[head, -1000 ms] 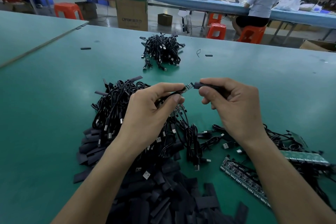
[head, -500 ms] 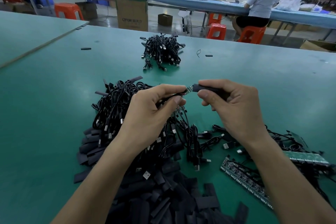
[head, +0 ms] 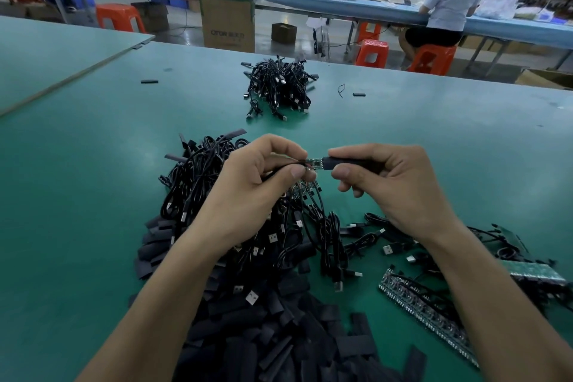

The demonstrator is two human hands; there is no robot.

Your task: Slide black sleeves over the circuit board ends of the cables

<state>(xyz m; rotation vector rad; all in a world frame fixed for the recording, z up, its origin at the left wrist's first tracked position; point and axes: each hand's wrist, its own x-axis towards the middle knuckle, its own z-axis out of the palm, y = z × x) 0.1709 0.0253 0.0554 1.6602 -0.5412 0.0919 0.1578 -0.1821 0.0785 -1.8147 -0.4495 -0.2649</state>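
Note:
My left hand point(head: 254, 192) pinches a black cable just behind its small circuit board end point(head: 313, 162), held above the green table. My right hand point(head: 393, 189) grips a black sleeve point(head: 347, 163) between thumb and forefinger. The sleeve's open mouth covers the tip of the board, and most of the board still shows between my two hands. Beneath my hands lies a tangled pile of black USB cables point(head: 217, 195). A heap of loose flat black sleeves point(head: 279, 329) spreads at the near edge.
A second bundle of cables point(head: 279, 87) lies farther back on the green table point(head: 93, 164). Strips of joined circuit boards point(head: 434, 313) with cables lie at the right. Two stray sleeves point(head: 149, 81) rest far back. A seated person point(head: 449, 6) works at another bench.
My hands have dropped slightly in the view. The sleeve's mouth has stayed over the tip of the circuit board, with a short stretch of board still bare.

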